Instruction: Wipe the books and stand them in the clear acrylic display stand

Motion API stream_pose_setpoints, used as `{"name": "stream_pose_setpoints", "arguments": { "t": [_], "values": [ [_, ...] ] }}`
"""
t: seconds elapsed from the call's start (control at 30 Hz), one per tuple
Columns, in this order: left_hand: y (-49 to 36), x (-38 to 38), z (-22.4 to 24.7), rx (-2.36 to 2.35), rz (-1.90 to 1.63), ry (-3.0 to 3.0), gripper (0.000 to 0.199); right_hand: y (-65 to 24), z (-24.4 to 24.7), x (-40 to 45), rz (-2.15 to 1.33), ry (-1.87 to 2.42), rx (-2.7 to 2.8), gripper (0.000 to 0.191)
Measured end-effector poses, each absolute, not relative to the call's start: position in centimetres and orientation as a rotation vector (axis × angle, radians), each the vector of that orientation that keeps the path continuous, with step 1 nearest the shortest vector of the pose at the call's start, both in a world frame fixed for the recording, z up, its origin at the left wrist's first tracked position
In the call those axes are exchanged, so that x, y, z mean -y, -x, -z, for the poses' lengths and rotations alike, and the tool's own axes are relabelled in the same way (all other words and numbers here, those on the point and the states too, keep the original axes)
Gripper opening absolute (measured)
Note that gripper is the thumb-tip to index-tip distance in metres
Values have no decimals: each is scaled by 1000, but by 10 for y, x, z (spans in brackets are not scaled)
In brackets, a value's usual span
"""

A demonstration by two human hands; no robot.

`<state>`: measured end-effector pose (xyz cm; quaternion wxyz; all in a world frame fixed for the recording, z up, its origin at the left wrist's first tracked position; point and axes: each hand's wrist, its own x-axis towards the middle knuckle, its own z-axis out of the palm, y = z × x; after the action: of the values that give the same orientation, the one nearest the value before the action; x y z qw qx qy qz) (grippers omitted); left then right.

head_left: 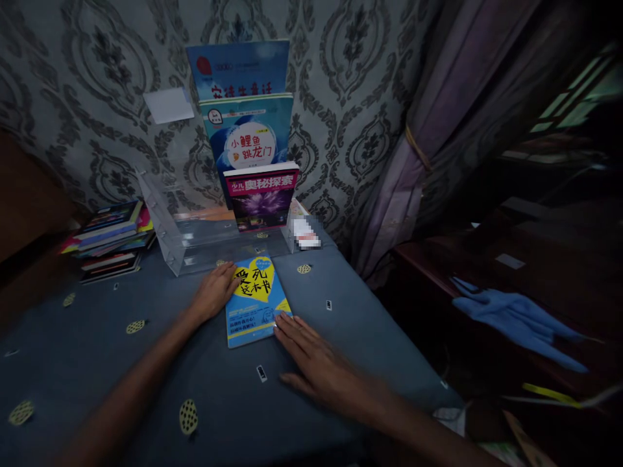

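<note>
A blue book with a yellow heart (256, 311) lies face up on the cloth-covered table. My left hand (217, 285) rests at its upper left edge, fingertips on the cover. At the lower right corner, my right hand (311, 353) lies flat with fingers stretched, the fingertips touching the book. Behind it stands a clear stepped display rack (195, 240). Its right side holds a purple book (265, 204) in front, a teal book (253, 139) behind that, and a tall blue book (238, 65) at the back.
A stack of books (111, 237) sits left of the rack. The table (160, 389) has a dark patterned cloth and ends at the right. Beyond that edge, a blue glove (516, 314) lies on a dark red surface (433, 266). A purple curtain (403, 181) hangs by the wall.
</note>
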<state>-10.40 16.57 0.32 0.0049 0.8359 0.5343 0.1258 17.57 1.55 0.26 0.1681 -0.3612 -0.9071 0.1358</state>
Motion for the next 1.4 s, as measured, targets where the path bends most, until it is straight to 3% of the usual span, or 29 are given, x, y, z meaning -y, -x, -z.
{"name": "stream_pose_setpoints", "arguments": {
  "t": [0.23,0.83,1.4],
  "values": [
    [98,-162,17,-1729,-623,-2581,45,-152,-23,-37,-441,1048,2577,49],
    [103,-162,18,-1674,-659,-2569,47,-81,-10,-171,-350,1247,2534,58],
    [97,-156,10,-1768,-544,-2538,47,-99,-1,-158,-376,1490,2287,64]
  ]
}}
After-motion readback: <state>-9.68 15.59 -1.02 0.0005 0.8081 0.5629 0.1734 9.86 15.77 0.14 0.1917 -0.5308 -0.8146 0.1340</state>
